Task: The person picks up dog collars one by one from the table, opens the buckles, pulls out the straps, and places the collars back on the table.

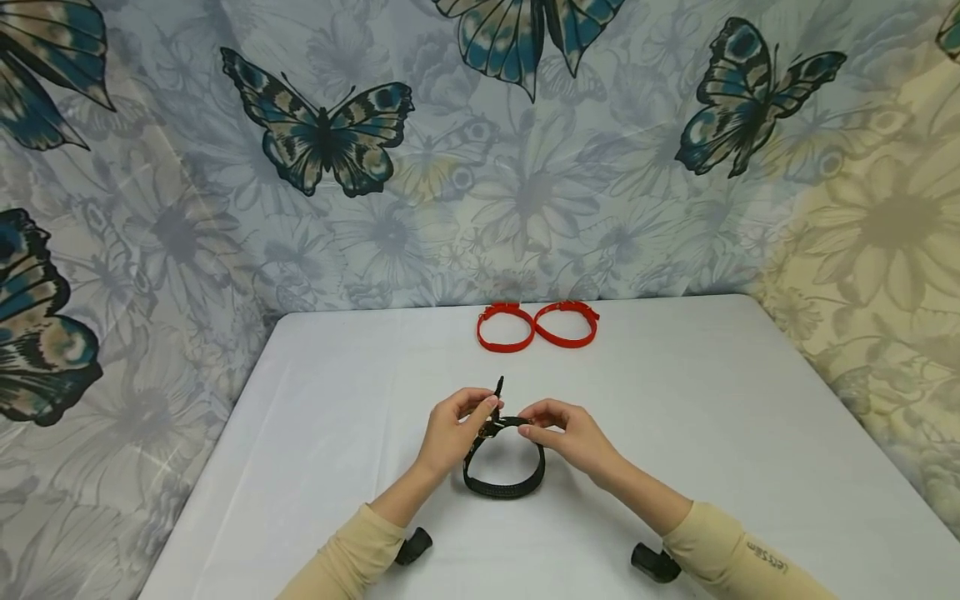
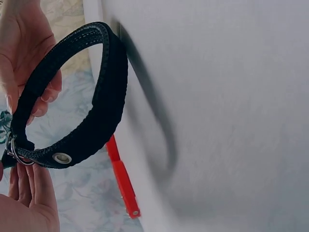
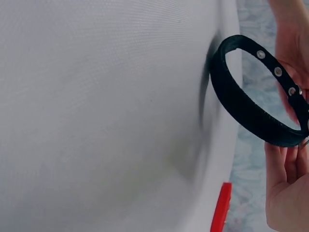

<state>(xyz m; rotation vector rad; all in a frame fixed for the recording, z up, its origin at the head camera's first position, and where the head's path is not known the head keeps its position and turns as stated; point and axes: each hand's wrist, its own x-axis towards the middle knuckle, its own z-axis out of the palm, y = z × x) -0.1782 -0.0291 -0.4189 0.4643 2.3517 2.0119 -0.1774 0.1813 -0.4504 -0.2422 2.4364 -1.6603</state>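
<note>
Above a smooth white tabletop [image 1: 352, 375], the left hand [image 1: 454, 428] and right hand [image 1: 572, 435] pinch a black ring-shaped strap with metal eyelets [image 1: 504, 492] (the left by its free end, the right along its band); beyond lie two thin red looped straps [image 1: 506, 347].

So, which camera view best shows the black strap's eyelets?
Right wrist view: three eyelets show clearly in a row along the black strap. The left wrist view clearly shows one; in the head view, they're too small to distinguish.
</note>
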